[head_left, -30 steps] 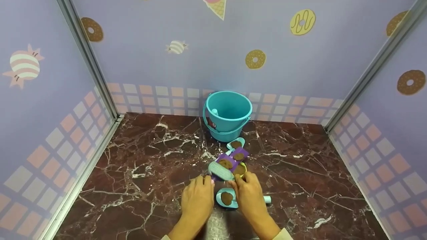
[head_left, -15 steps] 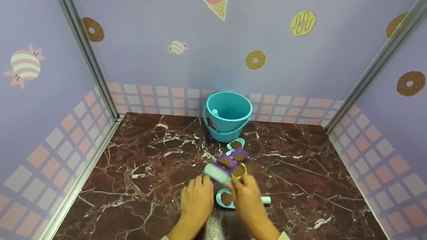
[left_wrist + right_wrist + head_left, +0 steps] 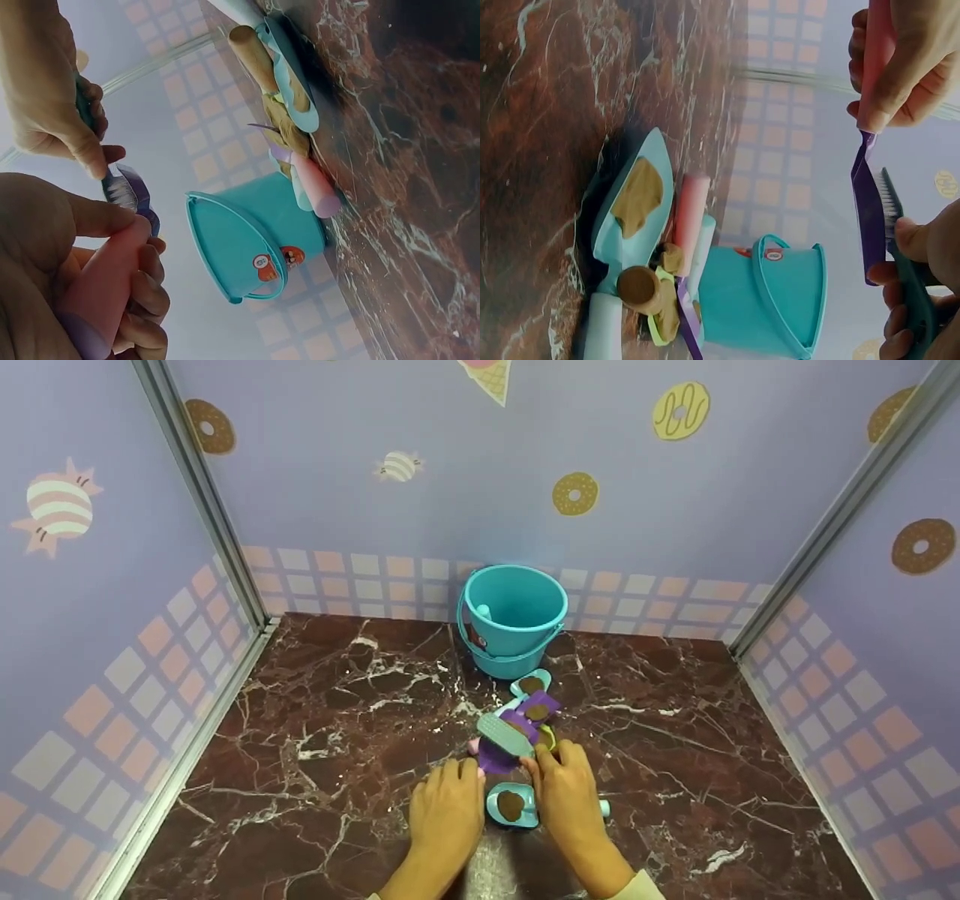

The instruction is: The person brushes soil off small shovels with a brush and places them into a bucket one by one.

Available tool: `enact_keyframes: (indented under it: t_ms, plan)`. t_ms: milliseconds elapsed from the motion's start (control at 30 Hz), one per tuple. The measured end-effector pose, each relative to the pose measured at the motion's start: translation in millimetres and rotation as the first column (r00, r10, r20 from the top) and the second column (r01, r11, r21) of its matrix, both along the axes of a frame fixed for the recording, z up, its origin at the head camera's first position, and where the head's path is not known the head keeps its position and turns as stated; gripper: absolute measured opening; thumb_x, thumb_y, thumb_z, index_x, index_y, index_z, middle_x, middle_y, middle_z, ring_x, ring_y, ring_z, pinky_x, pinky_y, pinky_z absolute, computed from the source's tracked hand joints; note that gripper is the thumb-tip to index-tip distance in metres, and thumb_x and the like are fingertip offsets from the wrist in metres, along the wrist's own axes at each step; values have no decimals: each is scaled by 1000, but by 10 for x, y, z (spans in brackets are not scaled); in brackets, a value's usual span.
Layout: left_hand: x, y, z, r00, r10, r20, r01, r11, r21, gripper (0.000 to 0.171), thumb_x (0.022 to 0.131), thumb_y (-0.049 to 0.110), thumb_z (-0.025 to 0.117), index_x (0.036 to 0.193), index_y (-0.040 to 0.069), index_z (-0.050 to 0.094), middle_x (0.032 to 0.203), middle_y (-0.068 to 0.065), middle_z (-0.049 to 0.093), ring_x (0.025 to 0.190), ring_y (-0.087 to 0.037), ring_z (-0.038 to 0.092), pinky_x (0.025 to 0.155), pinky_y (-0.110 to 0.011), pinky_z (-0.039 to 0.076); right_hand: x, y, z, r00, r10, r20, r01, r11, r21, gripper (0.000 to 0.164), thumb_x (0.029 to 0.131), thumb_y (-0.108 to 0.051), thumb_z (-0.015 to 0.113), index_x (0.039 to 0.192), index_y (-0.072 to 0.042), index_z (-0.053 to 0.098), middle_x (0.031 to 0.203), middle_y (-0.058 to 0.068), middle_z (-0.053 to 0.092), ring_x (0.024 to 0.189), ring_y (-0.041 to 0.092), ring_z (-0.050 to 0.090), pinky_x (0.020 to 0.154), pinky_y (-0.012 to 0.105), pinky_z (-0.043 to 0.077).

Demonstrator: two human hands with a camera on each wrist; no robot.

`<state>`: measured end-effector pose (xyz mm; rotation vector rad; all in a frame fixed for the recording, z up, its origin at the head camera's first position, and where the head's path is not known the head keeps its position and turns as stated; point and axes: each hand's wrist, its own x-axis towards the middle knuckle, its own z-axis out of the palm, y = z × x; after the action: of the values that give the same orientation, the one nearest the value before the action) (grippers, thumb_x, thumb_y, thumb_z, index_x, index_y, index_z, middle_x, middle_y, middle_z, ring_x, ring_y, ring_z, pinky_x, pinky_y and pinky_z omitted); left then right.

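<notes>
My left hand (image 3: pixel 448 817) grips the pink handle (image 3: pixel 105 289) of a purple toy shovel. In the right wrist view the shovel's purple blade (image 3: pixel 868 217) extends from that handle. My right hand (image 3: pixel 568 802) holds a dark green brush (image 3: pixel 909 281), its pale bristles lying against the blade. From the head the brush's back (image 3: pixel 505 735) covers part of the purple blade. Beneath and between the hands, a light blue toy shovel (image 3: pixel 529 812) lies on the marbled surface, bearing a brown sand-like lump (image 3: pixel 511 806).
Beyond the hands lie more toy tools with brown lumps: a purple one (image 3: pixel 551 701), a yellow one (image 3: pixel 551 733) and a light blue one (image 3: pixel 517 688). A turquoise bucket (image 3: pixel 510 642) stands behind them near the back wall, with a light blue handle (image 3: pixel 484 612) inside. Printed walls enclose three sides.
The brush swung left toward the left hand, then back to the right and away over the purple blade. More of the blade shows now. The left hand has barely moved.
</notes>
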<state>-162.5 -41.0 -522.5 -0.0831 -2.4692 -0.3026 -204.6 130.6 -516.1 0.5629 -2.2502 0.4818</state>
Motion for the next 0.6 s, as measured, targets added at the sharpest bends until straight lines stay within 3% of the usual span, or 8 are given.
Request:
enact_keyframes:
  t_ms: [233,433,600]
  plan:
    - [-13,-63,25,999,36,10,-36,999,7,19,97,27,66,97,7,64,86,-9,63,77,-28,65,57,-42,50,125,-13,-27,999,42,1,-42,999,30,20,85,-22,81,86,-4,72,77,2,45,70,17,44,59,30,42]
    - [6,-77,-4,999,34,-14,-34,999,-5,20,95,28,68,92,9,64,87,-9,65,83,-28,67,56,-42,50,11,66,-18,1000,-2,1,2,999,36,22,86,-18,80,91,2,75,77,5,49,70,23,48,62,36,44]
    - [14,-71,-21,999,34,6,-34,999,2,20,94,29,70,96,9,67,90,-9,67,86,-28,68,59,-43,53,-52,134,35,999,-31,9,31,999,20,20,88,-17,79,94,2,75,80,7,54,74,24,53,65,37,48]
